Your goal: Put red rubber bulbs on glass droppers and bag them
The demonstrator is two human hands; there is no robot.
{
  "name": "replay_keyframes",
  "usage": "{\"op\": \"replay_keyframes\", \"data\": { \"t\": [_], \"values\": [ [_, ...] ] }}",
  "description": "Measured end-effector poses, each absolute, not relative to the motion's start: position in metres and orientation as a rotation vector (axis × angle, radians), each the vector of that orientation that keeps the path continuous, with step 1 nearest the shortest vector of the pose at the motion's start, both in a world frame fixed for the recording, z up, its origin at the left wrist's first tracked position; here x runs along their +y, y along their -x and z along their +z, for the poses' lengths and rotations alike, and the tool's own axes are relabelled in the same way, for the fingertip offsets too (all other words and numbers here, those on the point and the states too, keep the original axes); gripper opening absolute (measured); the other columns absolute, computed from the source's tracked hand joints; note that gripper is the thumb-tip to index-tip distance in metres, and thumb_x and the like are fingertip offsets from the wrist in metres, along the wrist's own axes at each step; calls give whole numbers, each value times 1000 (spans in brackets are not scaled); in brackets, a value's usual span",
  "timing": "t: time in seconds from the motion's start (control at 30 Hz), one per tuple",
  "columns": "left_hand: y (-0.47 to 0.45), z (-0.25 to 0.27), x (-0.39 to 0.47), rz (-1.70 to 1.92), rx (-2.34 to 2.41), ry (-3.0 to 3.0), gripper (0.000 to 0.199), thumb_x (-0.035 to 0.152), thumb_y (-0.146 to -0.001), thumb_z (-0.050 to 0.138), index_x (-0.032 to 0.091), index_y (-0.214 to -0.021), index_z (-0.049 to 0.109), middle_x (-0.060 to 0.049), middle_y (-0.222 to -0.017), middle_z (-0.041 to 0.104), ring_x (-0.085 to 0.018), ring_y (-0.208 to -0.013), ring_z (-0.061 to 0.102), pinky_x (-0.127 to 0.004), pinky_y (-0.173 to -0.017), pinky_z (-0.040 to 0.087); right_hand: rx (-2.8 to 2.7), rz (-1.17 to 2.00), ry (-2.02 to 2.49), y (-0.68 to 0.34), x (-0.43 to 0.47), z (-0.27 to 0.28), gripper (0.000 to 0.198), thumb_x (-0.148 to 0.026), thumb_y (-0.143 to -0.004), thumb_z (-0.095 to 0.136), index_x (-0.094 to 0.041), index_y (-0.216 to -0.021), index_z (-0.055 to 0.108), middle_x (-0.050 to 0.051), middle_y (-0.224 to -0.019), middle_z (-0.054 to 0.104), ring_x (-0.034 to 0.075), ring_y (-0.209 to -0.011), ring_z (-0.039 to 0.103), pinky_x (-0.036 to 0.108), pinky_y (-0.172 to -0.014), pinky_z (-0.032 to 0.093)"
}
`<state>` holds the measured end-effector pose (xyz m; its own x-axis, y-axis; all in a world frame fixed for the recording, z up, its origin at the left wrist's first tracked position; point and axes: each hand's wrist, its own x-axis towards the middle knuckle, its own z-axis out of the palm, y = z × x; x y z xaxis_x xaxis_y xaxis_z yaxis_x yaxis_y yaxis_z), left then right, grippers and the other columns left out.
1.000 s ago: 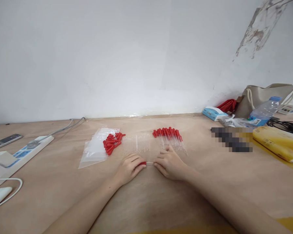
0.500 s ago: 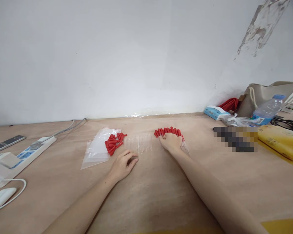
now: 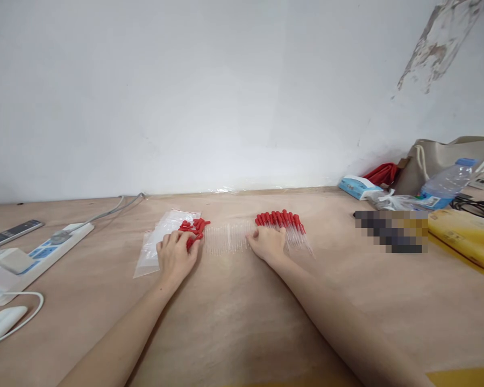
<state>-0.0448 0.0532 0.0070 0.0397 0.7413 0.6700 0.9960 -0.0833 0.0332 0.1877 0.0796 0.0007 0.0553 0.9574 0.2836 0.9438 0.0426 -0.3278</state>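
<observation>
My left hand reaches over a pile of red rubber bulbs, its fingers spread and a few bulbs showing between thumb and forefinger. Under the pile lie clear plastic zip bags. In the middle, a row of thin clear dropper tubes lies side by side on the table. My right hand is at the right end of that row, fingers apart; its thumb side is close to the last tubes, and contact is unclear. Beyond and right of it lie several droppers with red bulbs fitted, fanned out in a row.
A power strip with plugs and a phone lie at the left. Along the right side are a tissue pack, a plastic bottle, a bag and a yellow packet. A wall stands behind.
My left hand has moved left and up onto the red bulbs. My right hand has left the finished droppers and shifted left to the end of the bare tubes.
</observation>
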Motion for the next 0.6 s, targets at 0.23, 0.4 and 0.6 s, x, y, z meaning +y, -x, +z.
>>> {"op": "replay_keyframes", "data": {
  "t": [0.23, 0.4, 0.6],
  "values": [
    [54, 4, 59, -650, -1702, 1838, 20, 34, -78, 51, 22, -86, 65, -8, -92, 56, -26, -87, 46, -37, -71, 29, -1944, 70, 1990, -186, 80, 1, 30, -35, -78, 42, -18, -67, 64, 7, -68, 65, 18, -64, 57, 42, -83, 24],
    [46, 4, 67, -590, -1623, 1841, 18, 32, -78, 52, 22, -83, 66, -10, -101, 55, -28, -92, 44, -44, -80, 25, -1972, 37, 2011, -181, 79, 4, 29, -31, -78, 41, -16, -67, 63, 10, -68, 65, 18, -63, 57, 43, -82, 24],
    [46, -3, 75, -614, -1621, 1897, 15, 25, -78, 52, 20, -77, 65, -10, -104, 57, -27, -98, 44, -46, -83, 23, -1934, 91, 1999, -180, 79, 4, 27, -29, -77, 42, -16, -67, 63, 10, -67, 64, 20, -63, 58, 44, -80, 26]
  ]
}}
